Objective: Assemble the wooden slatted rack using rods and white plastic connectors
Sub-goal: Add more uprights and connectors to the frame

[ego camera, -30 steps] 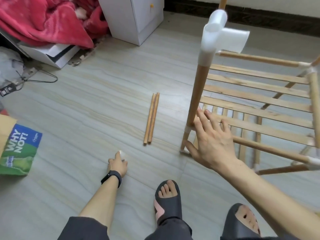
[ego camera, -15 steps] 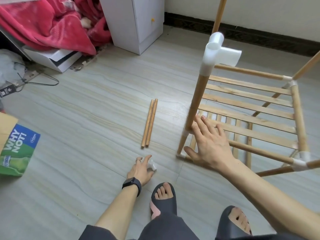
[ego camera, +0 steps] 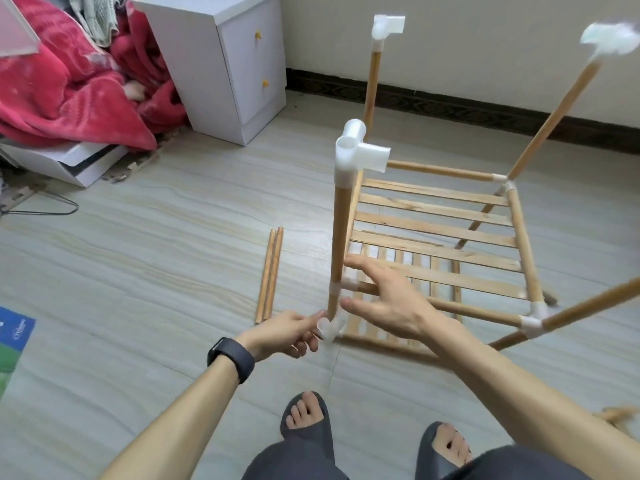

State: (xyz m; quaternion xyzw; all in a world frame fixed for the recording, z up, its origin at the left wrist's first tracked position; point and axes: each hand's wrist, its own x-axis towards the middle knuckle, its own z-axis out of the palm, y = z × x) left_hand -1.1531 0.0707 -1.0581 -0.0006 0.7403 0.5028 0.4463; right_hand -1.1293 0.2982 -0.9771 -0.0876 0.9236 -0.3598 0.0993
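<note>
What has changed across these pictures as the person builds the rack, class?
The left hand, pinching a small white piece, slid right across the floor to the foot of the near post of the rack. The right hand stayed open beside that post, holding nothing. The two loose rods and the rack did not move.

Soft even daylight; edges warped, blurred.

Left hand holds connector at post base; right hand spread
</note>
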